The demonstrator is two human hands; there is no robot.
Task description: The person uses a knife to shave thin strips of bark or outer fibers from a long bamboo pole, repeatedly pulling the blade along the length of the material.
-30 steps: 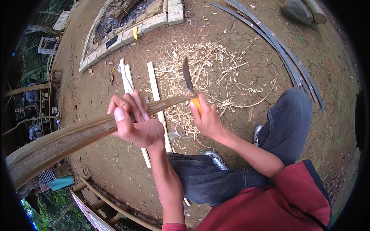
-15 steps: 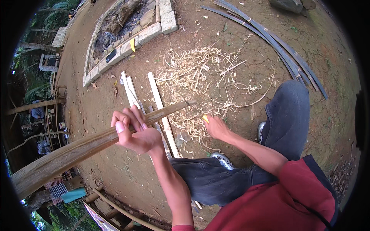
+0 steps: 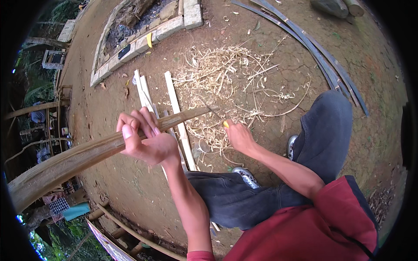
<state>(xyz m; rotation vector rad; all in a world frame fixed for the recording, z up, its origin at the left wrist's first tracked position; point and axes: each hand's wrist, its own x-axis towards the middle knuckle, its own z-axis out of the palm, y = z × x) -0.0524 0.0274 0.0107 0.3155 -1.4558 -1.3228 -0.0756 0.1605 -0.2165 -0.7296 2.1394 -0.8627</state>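
My left hand is closed, palm up, with its fingers curled round a long split bamboo pole. The pole slants from the lower left rim up to its narrow end near the middle of the view. Closed round the yellow handle of a knife is my right hand, just right of that end. The thin dark knife blade points up and left, crossing the pole's tip; whether it cuts in I cannot tell. Pale curled shavings lie on the ground beyond both hands.
Pale strips lie on the ground beneath the pole. Long dark bent strips are at the far right, near a log. A brick-edged fire pit has a black phone on its rim. My bent knee is at the right.
My left hand and the pole have shifted slightly left and up in the view. My right hand has moved slightly left, and the knife blade now shows plainly across the pole's tip.
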